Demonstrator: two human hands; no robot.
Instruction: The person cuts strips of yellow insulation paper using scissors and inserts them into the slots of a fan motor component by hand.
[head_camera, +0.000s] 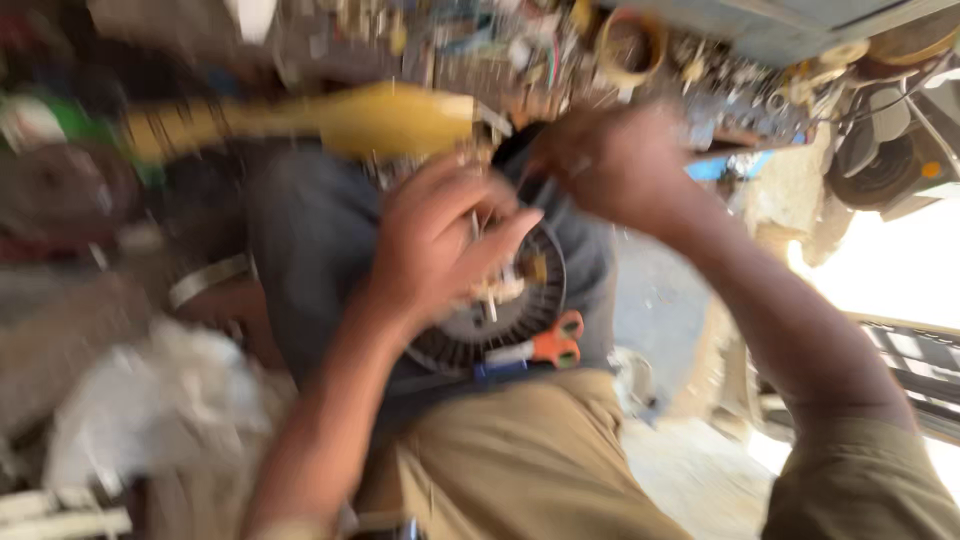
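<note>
Blurred view: left hand (440, 245) curled over round, dark, ribbed metal disc (505, 300) on lap, pinching thin wire; right hand (610, 165) closed just above, grip unclear. Orange-handled scissors (545, 348) beside disc.

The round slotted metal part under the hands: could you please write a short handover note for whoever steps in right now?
Left hand: fingers curled on the round slotted metal part, pressing at its centre.
Right hand: closed just above the part's upper edge; blur hides what it grips.
The part lies on a grey cloth over the lap. Orange-handled scissors rest at its lower edge; a yellow tool lies behind.
Done: cannot tell from this blurred view.
Left: both hands are on the part; work at its centre looks unfinished.
</note>
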